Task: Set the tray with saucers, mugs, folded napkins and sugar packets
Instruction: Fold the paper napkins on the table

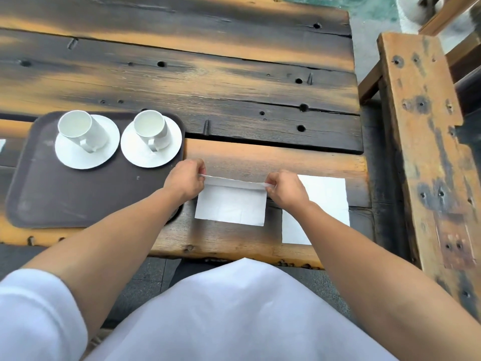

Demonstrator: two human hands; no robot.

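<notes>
A dark brown tray [78, 199] lies at the left of the wooden table. On its far half stand two white saucers [75, 157] [166, 155], each with a white mug, the left mug [80, 131] and the right mug [152, 130]. Just right of the tray a white napkin [231, 207] lies on the table with its far edge lifted. My left hand [186, 179] pinches that edge's left corner. My right hand [285, 188] pinches its right corner. A second white napkin [328, 199] lies flat further right, partly under my right forearm.
The wooden table [208, 74] stretches away beyond the tray. Its near edge runs just below the napkins. A wooden bench [426, 142] stands close on the right. A small white thing [2, 145] shows at the left frame edge.
</notes>
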